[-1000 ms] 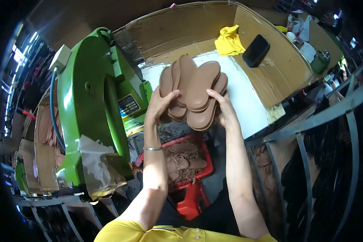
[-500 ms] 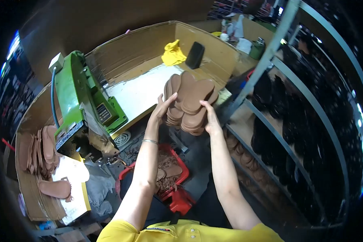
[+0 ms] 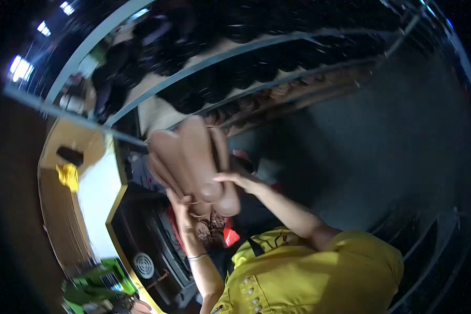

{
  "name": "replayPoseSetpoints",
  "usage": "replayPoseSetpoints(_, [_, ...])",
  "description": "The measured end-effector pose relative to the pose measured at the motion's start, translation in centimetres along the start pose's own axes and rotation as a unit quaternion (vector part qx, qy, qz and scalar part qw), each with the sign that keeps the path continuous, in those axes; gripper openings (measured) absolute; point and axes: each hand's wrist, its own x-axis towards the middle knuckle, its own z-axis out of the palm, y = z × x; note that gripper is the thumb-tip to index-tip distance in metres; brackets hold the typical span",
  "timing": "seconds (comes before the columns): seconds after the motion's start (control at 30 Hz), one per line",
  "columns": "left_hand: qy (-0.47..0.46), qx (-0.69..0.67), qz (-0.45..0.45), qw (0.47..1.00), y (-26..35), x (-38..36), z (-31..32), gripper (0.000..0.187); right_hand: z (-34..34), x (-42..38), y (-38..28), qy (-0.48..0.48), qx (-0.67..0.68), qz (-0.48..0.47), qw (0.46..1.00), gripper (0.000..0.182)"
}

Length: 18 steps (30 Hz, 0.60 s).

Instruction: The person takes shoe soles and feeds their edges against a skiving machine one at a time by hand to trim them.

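A bundle of brown shoe insoles (image 3: pixel 196 154) is held between both my hands, in front of my body and beside the rack's lower shelf. My left hand (image 3: pixel 181 208) is closed around the near left edge of the bundle, thumb showing. My right hand (image 3: pixel 239 181) grips it from the right, fingers lying over the top insole. The insoles fan out in several overlapping layers, somewhat smeared by motion. Below them, partly hidden, is a red bin (image 3: pixel 232 236) with brown scraps.
A metal rack (image 3: pixel 180 78) crosses the top, holding rows of dark items and brown pieces on a lower shelf. At left stand a white-topped table (image 3: pixel 102 196) with cardboard walls, a yellow cloth (image 3: pixel 68 177), a black block (image 3: pixel 69 155) and a green machine (image 3: pixel 97 288).
My view has swung right, from the machine and table toward the rack. The insoles have come along in both hands, now tilted and nearer the rack.
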Motion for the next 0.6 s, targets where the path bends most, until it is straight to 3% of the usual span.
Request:
replayPoseSetpoints(0.03, [-0.061, 0.029, 0.016, 0.998, 0.0, 0.4, 5.4, 0.094, -6.8, -1.0, 9.6, -0.080, -0.009, 0.009, 0.997, 0.041])
replayPoseSetpoints(0.07, [-0.101, 0.048, -0.010, 0.994, -3.0, 1.6, 7.9, 0.095, -11.5, -5.5, 8.2, -0.091, -0.083, -0.189, 0.974, 0.093])
replayPoseSetpoints(0.13, [-0.187, 0.039, -0.129, 0.973, -8.2, 3.7, 13.4, 0.099, -17.0, -11.1, 5.9, 0.002, -0.147, -0.099, 0.984, 0.115])
replayPoseSetpoints(0.17, [-0.252, 0.056, -0.130, 0.957, -11.9, 5.6, 15.7, 0.102, -19.6, -13.0, 6.7, 0.056, -0.142, -0.153, 0.976, 0.098])
replayPoseSetpoints(0.2, [-0.262, 0.061, -0.193, 0.944, -12.0, 6.2, 20.0, 0.103, -22.5, -15.2, 7.5, 0.131, -0.150, -0.073, 0.977, 0.078])
replayPoseSetpoints(0.23, [-0.295, 0.054, -0.234, 0.925, -15.1, 7.3, 22.3, 0.098, -24.0, -16.7, 8.2, 0.234, -0.166, -0.109, 0.952, 0.053])
replayPoseSetpoints(0.27, [-0.309, 0.020, -0.281, 0.908, -19.7, 8.5, 23.5, 0.093, -24.4, -14.9, 3.6, 0.405, 0.045, 0.182, 0.895, 0.059])
replayPoseSetpoints(0.3, [-0.331, -0.006, -0.335, 0.882, -19.3, 9.0, 27.2, 0.090, -26.5, -15.3, 5.0, 0.418, 0.059, 0.182, 0.888, 0.059])
replayPoseSetpoints(0.4, [-0.349, 0.033, -0.324, 0.879, -30.9, 13.6, 30.3, 0.078, -34.3, -15.4, 9.8, 0.514, 0.263, 0.201, 0.792, 0.044])
replayPoseSetpoints(0.47, [-0.368, 0.026, -0.501, 0.783, -35.7, 17.1, 31.9, 0.060, -38.7, -14.9, 14.2, 0.528, 0.233, 0.176, 0.797, 0.043])
replayPoseSetpoints(0.57, [-0.310, 0.122, -0.493, 0.804, -43.2, 20.9, 32.3, 0.048, -42.9, -11.2, 13.9, 0.528, 0.206, 0.154, 0.809, 0.042])
replayPoseSetpoints(0.6, [-0.262, 0.024, -0.554, 0.790, -50.7, 22.9, 28.8, 0.048, -43.9, -9.6, 13.0, 0.521, 0.205, 0.157, 0.813, 0.042])
